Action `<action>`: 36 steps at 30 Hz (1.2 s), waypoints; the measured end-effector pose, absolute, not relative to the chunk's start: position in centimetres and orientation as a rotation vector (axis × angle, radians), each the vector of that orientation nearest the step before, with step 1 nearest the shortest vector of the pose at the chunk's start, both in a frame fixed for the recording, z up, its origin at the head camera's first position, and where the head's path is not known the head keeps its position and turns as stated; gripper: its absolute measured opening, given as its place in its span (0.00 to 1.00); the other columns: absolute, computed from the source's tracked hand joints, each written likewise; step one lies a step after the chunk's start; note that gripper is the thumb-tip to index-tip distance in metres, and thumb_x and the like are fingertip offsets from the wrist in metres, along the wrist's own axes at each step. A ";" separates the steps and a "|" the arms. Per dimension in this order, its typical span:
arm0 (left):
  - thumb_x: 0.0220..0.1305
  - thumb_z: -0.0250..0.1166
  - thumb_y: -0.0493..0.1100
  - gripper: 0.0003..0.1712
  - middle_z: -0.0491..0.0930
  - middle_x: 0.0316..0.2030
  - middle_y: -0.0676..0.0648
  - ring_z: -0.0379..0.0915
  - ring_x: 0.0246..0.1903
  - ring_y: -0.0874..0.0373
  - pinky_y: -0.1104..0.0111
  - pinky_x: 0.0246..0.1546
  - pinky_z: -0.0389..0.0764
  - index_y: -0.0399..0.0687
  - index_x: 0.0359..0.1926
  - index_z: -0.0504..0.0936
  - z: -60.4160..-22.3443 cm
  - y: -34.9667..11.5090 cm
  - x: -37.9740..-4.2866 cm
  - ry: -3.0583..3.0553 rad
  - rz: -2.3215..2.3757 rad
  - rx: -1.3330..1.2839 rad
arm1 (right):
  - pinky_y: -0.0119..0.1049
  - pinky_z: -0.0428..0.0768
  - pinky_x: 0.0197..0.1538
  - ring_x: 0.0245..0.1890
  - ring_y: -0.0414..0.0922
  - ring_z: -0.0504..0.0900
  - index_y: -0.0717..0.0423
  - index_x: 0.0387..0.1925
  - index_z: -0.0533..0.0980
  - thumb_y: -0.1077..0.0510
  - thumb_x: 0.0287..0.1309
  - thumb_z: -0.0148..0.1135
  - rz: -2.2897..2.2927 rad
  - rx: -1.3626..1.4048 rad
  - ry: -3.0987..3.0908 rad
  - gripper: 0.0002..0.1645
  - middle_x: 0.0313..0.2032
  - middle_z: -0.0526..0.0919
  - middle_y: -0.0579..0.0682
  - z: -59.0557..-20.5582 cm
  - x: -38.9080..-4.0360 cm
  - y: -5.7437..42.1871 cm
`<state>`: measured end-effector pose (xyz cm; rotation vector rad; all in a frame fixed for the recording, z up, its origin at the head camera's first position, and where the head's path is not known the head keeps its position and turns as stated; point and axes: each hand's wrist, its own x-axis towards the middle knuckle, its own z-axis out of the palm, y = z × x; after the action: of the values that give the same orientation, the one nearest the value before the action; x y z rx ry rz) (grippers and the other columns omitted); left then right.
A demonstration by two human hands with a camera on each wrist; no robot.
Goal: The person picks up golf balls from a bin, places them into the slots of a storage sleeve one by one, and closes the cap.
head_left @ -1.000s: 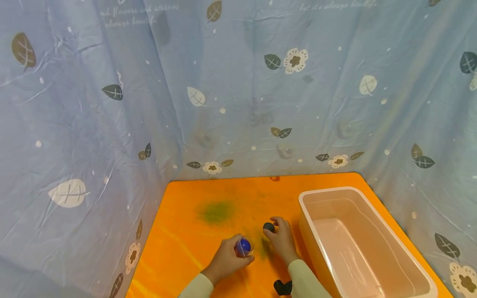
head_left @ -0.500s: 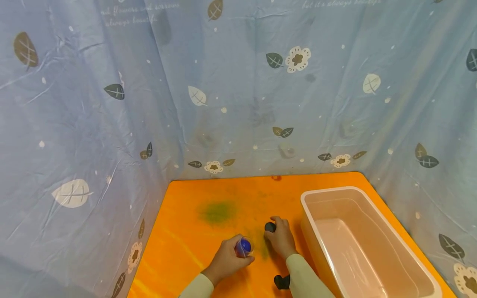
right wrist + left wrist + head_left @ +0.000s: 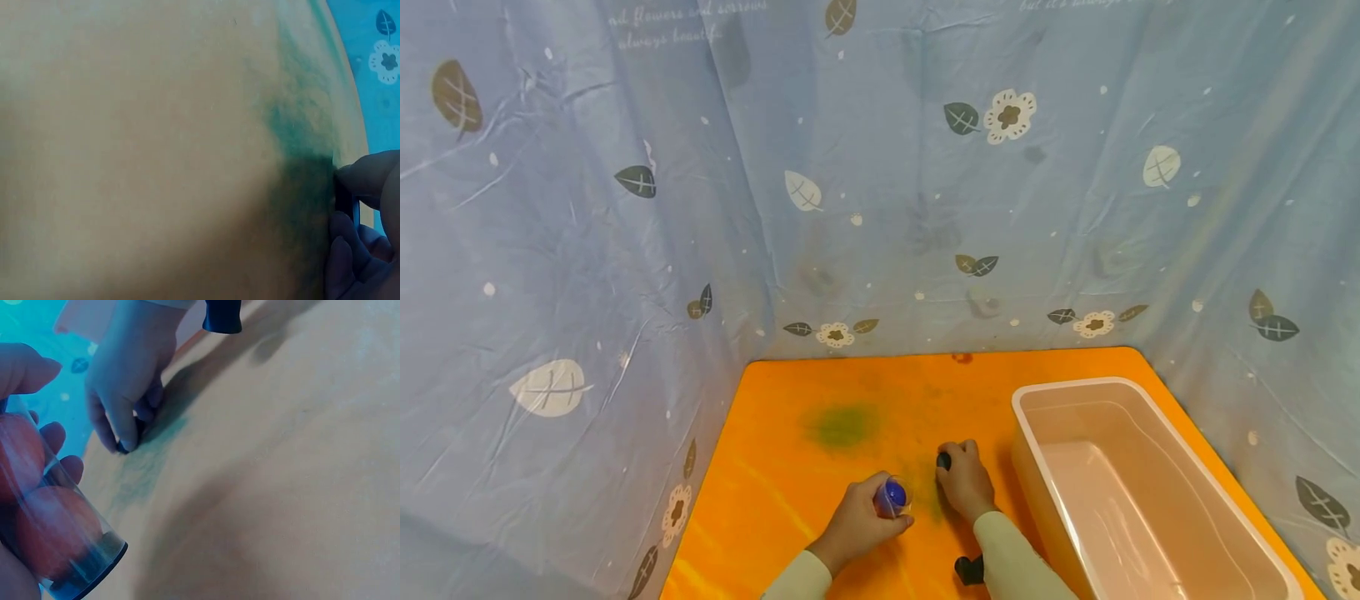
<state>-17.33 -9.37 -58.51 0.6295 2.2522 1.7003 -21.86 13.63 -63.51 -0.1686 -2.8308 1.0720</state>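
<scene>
My left hand [image 3: 857,518] grips a clear tube [image 3: 94,547] with a dark rim at its lower end. A blue ball [image 3: 895,493] shows at the tube's upper end in the head view. Farther down, reddish balls [image 3: 59,531] are visible through the wall in the left wrist view. To the right, my right hand [image 3: 967,483] pinches a small dark round cap [image 3: 943,461] between thumb and fingers, low over the orange tabletop. Fingers cover much of this cap [image 3: 344,203] in the right wrist view.
A pale pink plastic tub [image 3: 1030,433] stands right of my right hand. The orange table [image 3: 775,467] bears a green smudge [image 3: 842,425]. Blue patterned cloth [image 3: 880,208] encloses the back and sides. A black piece [image 3: 970,571] sits beside the right sleeve.
My right hand has turned, and its fingers now cover more of the cap, whose round face showed more before. The left hand and tube keep their place; the head view has shifted slightly.
</scene>
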 end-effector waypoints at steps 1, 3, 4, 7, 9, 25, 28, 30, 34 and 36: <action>0.64 0.80 0.35 0.21 0.87 0.41 0.56 0.86 0.39 0.59 0.67 0.39 0.86 0.40 0.55 0.84 -58.5 -9.3 -17.3 2.251 1.701 0.625 | 0.59 0.83 0.51 0.40 0.57 0.83 0.58 0.58 0.84 0.62 0.68 0.76 1.076 -0.171 -2.831 0.19 0.48 0.72 0.58 -63.5 -21.8 13.7; 0.64 0.81 0.35 0.21 0.87 0.41 0.56 0.85 0.39 0.59 0.68 0.38 0.86 0.40 0.55 0.84 -58.6 -9.3 -17.3 2.252 1.701 0.620 | 0.59 0.83 0.51 0.41 0.58 0.83 0.59 0.57 0.84 0.62 0.67 0.77 1.095 -0.179 -2.828 0.19 0.48 0.72 0.58 -63.5 -21.8 13.9; 0.64 0.81 0.35 0.21 0.87 0.41 0.56 0.85 0.39 0.59 0.68 0.38 0.86 0.40 0.55 0.84 -58.6 -9.2 -17.3 2.252 1.702 0.618 | 0.59 0.83 0.51 0.42 0.58 0.83 0.59 0.57 0.84 0.62 0.66 0.77 1.104 -0.181 -2.827 0.19 0.48 0.72 0.58 -63.5 -21.8 14.0; 0.64 0.81 0.35 0.22 0.87 0.41 0.56 0.85 0.38 0.59 0.68 0.38 0.86 0.39 0.55 0.83 -58.7 -9.2 -17.3 2.258 1.693 0.618 | 0.60 0.83 0.51 0.43 0.59 0.84 0.59 0.56 0.84 0.62 0.65 0.77 1.117 -0.179 -2.828 0.19 0.48 0.72 0.59 -63.5 -21.7 14.2; 0.64 0.81 0.35 0.21 0.87 0.40 0.57 0.85 0.38 0.60 0.68 0.38 0.86 0.40 0.55 0.83 -58.8 -9.1 -17.3 2.263 1.690 0.618 | 0.60 0.83 0.52 0.43 0.59 0.84 0.58 0.55 0.84 0.62 0.64 0.78 1.123 -0.184 -2.827 0.19 0.48 0.72 0.58 -63.5 -21.6 14.3; 0.64 0.81 0.36 0.20 0.87 0.41 0.57 0.85 0.38 0.60 0.67 0.39 0.86 0.41 0.54 0.84 -58.7 -9.0 -17.2 2.293 1.678 0.618 | 0.57 0.85 0.54 0.49 0.59 0.83 0.58 0.55 0.82 0.64 0.65 0.76 1.450 -0.208 -2.625 0.19 0.50 0.76 0.59 -62.2 -19.2 14.8; 0.64 0.81 0.36 0.21 0.87 0.41 0.57 0.85 0.39 0.60 0.68 0.40 0.86 0.41 0.55 0.84 -58.8 -8.9 -17.2 2.288 1.678 0.621 | 0.51 0.87 0.50 0.47 0.57 0.83 0.61 0.56 0.81 0.65 0.66 0.76 1.526 -0.181 -2.564 0.19 0.52 0.75 0.61 -61.8 -18.6 14.9; 0.65 0.80 0.35 0.21 0.88 0.42 0.55 0.85 0.40 0.59 0.68 0.40 0.86 0.40 0.55 0.84 -58.9 -8.8 -17.2 2.278 1.682 0.625 | 0.45 0.87 0.46 0.44 0.54 0.83 0.61 0.57 0.81 0.65 0.67 0.75 1.565 -0.167 -2.534 0.19 0.52 0.75 0.61 -61.3 -18.1 14.8; 0.65 0.80 0.35 0.20 0.88 0.41 0.54 0.86 0.39 0.59 0.68 0.39 0.86 0.39 0.55 0.83 -58.9 -8.6 -17.1 2.270 1.688 0.650 | 0.35 0.83 0.36 0.35 0.48 0.79 0.61 0.57 0.81 0.65 0.68 0.75 1.664 -0.145 -2.481 0.19 0.53 0.75 0.61 -59.8 -17.3 14.5; 0.65 0.80 0.36 0.20 0.88 0.40 0.54 0.86 0.38 0.59 0.67 0.39 0.86 0.38 0.54 0.83 -58.8 -8.7 -17.1 2.271 1.690 0.674 | 0.34 0.82 0.33 0.31 0.47 0.78 0.61 0.57 0.81 0.65 0.68 0.76 1.721 -0.121 -2.445 0.19 0.54 0.75 0.62 -58.8 -16.8 14.4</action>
<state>-17.10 -8.65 -58.85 0.6745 2.2709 1.6905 -16.83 14.37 -58.82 -0.1212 -2.4453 1.7208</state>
